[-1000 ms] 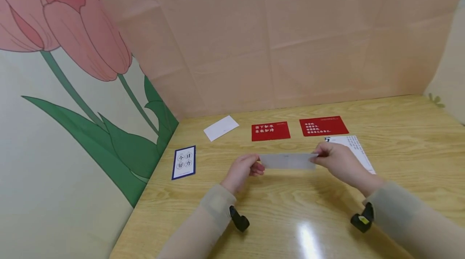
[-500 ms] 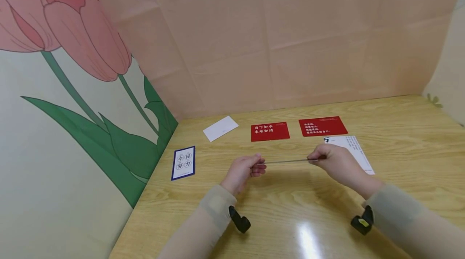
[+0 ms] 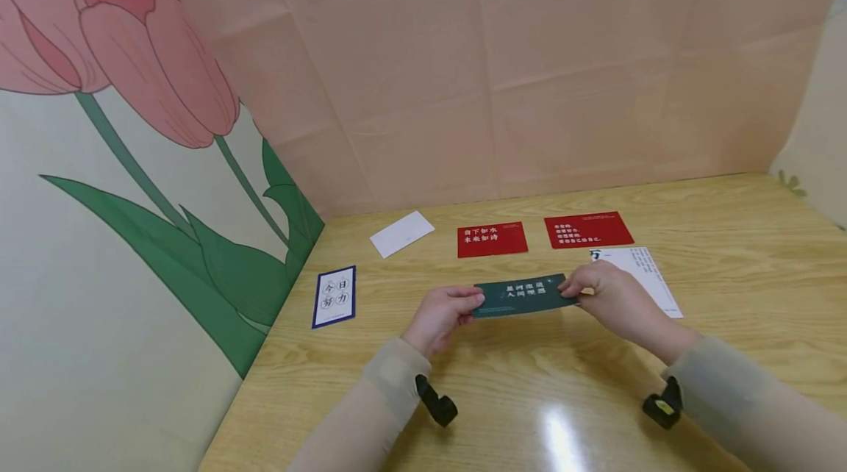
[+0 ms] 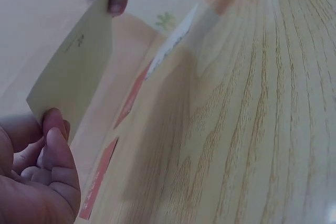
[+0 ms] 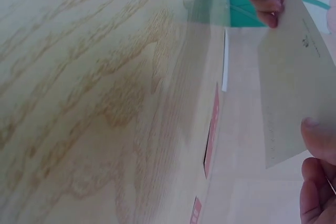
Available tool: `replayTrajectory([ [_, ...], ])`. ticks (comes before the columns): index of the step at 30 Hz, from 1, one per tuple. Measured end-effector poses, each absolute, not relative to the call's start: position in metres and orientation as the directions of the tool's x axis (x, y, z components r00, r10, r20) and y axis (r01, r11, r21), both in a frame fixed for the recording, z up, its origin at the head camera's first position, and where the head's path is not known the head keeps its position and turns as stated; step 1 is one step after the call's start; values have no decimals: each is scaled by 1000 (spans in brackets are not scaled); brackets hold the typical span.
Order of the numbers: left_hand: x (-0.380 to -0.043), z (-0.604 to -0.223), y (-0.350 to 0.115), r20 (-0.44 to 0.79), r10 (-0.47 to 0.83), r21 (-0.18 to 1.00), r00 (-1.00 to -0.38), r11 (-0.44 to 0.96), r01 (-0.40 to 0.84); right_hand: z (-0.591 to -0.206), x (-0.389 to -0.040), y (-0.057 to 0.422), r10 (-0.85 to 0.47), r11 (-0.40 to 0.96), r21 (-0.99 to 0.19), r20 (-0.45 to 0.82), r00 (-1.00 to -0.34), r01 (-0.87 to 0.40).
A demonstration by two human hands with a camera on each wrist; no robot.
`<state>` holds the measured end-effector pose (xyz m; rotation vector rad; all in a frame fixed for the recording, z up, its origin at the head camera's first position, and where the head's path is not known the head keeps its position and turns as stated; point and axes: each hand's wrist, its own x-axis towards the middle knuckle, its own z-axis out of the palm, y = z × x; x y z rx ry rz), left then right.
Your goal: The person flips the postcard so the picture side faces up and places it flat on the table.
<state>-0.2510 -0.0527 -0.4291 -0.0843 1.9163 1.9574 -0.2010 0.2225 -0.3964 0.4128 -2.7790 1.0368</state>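
Between my two hands, a dark green card (image 3: 523,295) with white characters is held above the table, its printed face toward the head camera. My left hand (image 3: 445,314) pinches its left end between thumb and fingers. At the opposite end, my right hand (image 3: 615,303) pinches the upper right corner. Both wrist views show the card's pale back (image 4: 79,61) with a small dark print on it. Behind the right hand lies a white card (image 3: 638,273) with dark writing, partly covered by that hand.
Two red cards (image 3: 492,240) (image 3: 589,230) with white characters lie toward the back of the wooden table (image 3: 516,398). A plain white card (image 3: 402,234) lies to their left. Farther left is a blue-bordered card (image 3: 334,297). A pink cloth (image 3: 529,75) hangs behind the table.
The held card has turned over, from its pale side through edge-on to its green printed side. Both hands keep their grip at nearly the same spot; the cards on the table have not moved.
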Motion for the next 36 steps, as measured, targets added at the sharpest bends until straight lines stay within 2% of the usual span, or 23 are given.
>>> replayTrajectory([
  [11, -251, -429, -53, -312, 229, 950, -922, 47, -309, -398, -201, 223, -240, 722, -616, 205, -949, -316],
  [14, -251, -430, -53, -299, 233, 954, -925, 57, -294, -397, -200, 222, -178, 727, -639, 175, -968, -249],
  [18, -250, -431, -53, -290, 233, 957, -928, 65, -283, -395, -203, 221, -88, 686, -718, 75, -993, -115],
  [25, -247, -434, -50, -252, 249, 967, -935, 110, -232, -400, -212, 223, -128, 518, -852, -162, -979, 73],
  [33, -246, -434, -49, -241, 207, 934, -948, 314, -169, -404, -211, 220, -165, 578, -813, -201, -966, 71],
  [36, -247, -433, -48, -210, 215, 907, -954, 408, -108, -407, -212, 218, -163, 629, -775, -200, -966, 54],
])
